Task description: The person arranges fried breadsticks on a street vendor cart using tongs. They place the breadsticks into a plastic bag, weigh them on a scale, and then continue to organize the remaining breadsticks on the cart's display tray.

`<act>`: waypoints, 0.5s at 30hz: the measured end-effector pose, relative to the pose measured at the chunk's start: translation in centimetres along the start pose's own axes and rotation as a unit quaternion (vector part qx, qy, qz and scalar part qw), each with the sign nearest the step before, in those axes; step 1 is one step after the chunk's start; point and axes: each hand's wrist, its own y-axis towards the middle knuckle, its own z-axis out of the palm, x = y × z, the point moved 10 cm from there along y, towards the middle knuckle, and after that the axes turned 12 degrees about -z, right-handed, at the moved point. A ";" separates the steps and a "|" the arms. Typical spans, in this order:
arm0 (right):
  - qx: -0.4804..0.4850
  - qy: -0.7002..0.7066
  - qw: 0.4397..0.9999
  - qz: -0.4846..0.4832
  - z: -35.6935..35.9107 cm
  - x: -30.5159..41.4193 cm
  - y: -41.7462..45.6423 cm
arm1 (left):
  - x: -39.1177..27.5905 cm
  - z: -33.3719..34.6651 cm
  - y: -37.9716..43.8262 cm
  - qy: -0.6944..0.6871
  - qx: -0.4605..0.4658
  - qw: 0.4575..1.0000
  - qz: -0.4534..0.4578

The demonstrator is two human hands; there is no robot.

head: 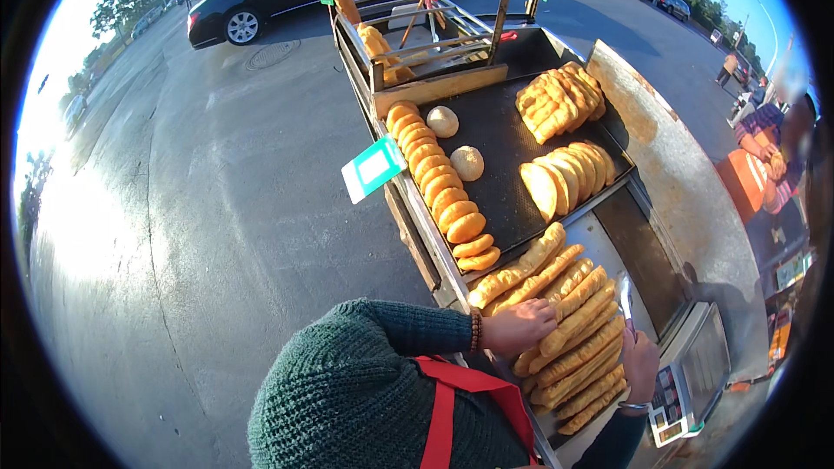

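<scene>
Long fried dough sticks (573, 365) lie side by side in a slanting row on the metal surface of a food cart before me. My left hand (520, 326) reaches over the row from the left, its fingertips touching one of the sticks near the middle. Whether the fingers grip that stick cannot be told. On the row's right side, my right hand (640, 361) is closed around the handle of a metal utensil (627, 299). Its shiny end points away from me beside the sticks; it may be tongs or a knife.
A black tray (492, 208) beyond holds round fried cakes (438, 179), two sesame balls (467, 163), half-moon pastries (567, 176) and flat fried dough (560, 101). A digital scale (692, 365) stands right. A green-white card (373, 168) juts from the left edge. Another person (769, 156) stands at right.
</scene>
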 end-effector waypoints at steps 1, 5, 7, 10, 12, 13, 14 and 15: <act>-0.001 -0.033 0.999 -0.005 1.1 0.0 0.7 | 0.0 -0.2 0.0 -0.016 0.005 1.000 0.004; 0.036 0.005 0.998 -0.043 0.1 1.4 2.3 | 0.9 -0.4 -2.7 -0.030 0.043 0.998 -0.032; 0.038 -0.029 0.998 -0.052 -2.5 1.6 2.3 | 0.2 -1.9 -3.9 -0.069 0.009 0.997 0.029; -0.009 -0.038 0.996 -0.077 -6.7 5.2 3.8 | 1.2 -5.2 -5.0 -0.139 0.014 0.990 0.026; -0.063 -0.027 0.990 -0.121 -8.9 9.9 6.3 | 3.4 -7.8 -5.7 -0.215 0.034 0.976 0.005; -0.094 -0.021 0.984 -0.151 -10.0 12.6 7.7 | 4.4 -9.8 -6.1 -0.250 0.022 0.968 0.002; -0.112 -0.025 0.977 -0.179 -10.9 15.8 9.2 | 5.5 -12.2 -6.5 -0.281 0.012 0.960 -0.002; -0.131 -0.028 0.969 -0.206 -11.8 19.6 10.7 | 7.0 -14.3 -7.0 -0.312 0.003 0.950 -0.006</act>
